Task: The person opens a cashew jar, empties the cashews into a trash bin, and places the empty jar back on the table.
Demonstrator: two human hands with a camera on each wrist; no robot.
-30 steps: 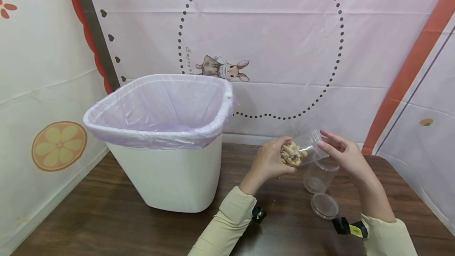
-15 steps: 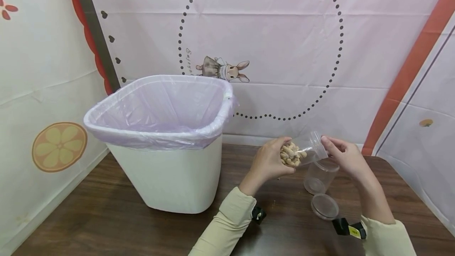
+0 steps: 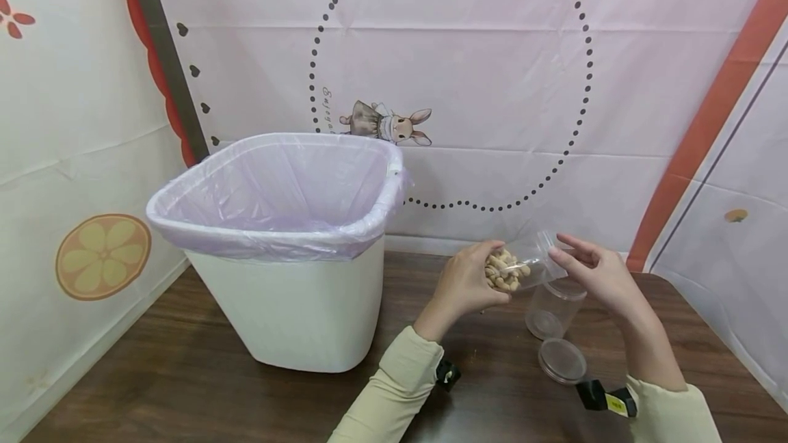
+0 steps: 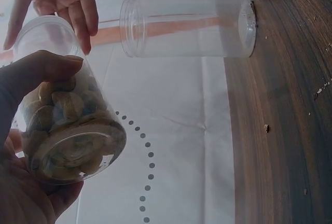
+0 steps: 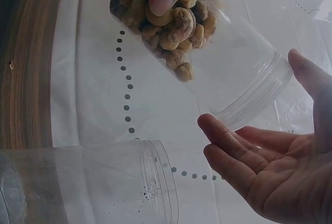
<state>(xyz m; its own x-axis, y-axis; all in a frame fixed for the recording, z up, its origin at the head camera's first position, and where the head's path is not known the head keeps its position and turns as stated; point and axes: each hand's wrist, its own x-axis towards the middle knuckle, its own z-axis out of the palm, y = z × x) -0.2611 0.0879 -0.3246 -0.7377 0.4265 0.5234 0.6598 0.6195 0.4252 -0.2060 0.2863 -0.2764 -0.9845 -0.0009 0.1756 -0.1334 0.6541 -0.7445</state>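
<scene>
My left hand (image 3: 463, 282) grips a clear plastic jar (image 3: 537, 256) around its lower part, thumb in front. The jar is tilted, bottom to the left and threaded mouth up to the right. Cashews (image 5: 174, 32) lie gathered at its bottom end. My right hand (image 3: 600, 277) is at the mouth, thumb and fingers spread either side, fingertips right at the rim in the right wrist view. Just below stands a second clear jar (image 4: 187, 27), upright, with no lid on it and a few specks inside its neck. A round clear lid (image 3: 563, 361) lies in front of that jar.
A white bin (image 3: 295, 313) with a pale purple liner (image 3: 289, 190) stands left of my hands. Small crumbs (image 4: 266, 128) dot the dark wooden table (image 3: 185, 374). Printed cloth (image 3: 492, 87) hangs behind and at both sides.
My right thumb and fingers drew together away from the rim half a second ago, then spread out again around it. The left hand keeps its hold on the jar of cashews.
</scene>
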